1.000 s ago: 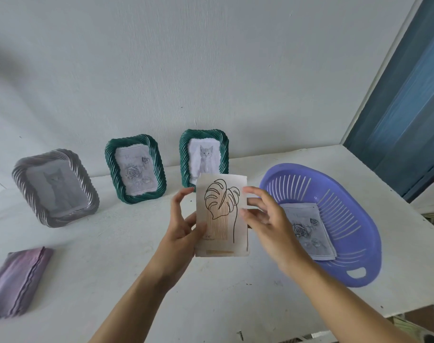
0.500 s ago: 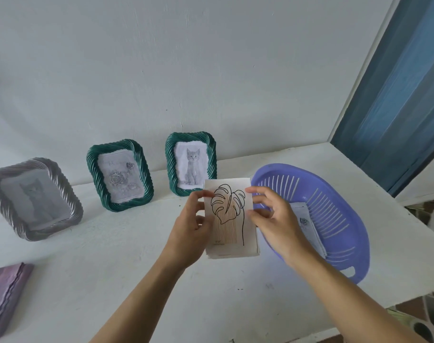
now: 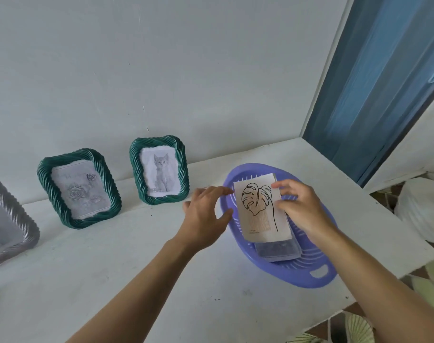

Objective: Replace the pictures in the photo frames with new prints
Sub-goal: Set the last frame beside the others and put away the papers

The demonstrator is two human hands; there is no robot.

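Note:
A leaf-drawing print (image 3: 259, 211) lies tilted over the purple basket (image 3: 307, 276), on top of another print (image 3: 277, 251). My right hand (image 3: 300, 209) pinches the leaf print's right edge. My left hand (image 3: 206, 214) hovers just left of the basket rim, fingers relaxed and holding nothing. Against the wall stand a green frame with a cat picture (image 3: 159, 169), a green frame with a rose picture (image 3: 78, 188) and a grey frame (image 3: 8, 224) cut off at the left edge.
The white table (image 3: 127, 268) ends at a front edge near the bottom and a right edge past the basket. A blue door (image 3: 374, 78) stands at the right. A white bag (image 3: 423, 209) and leaf-patterned things lie below the table's right side.
The leaf print moved right from in front of the cat frame to over the basket. My left hand let go of it. The view swung right, so the folded cloth is out of sight.

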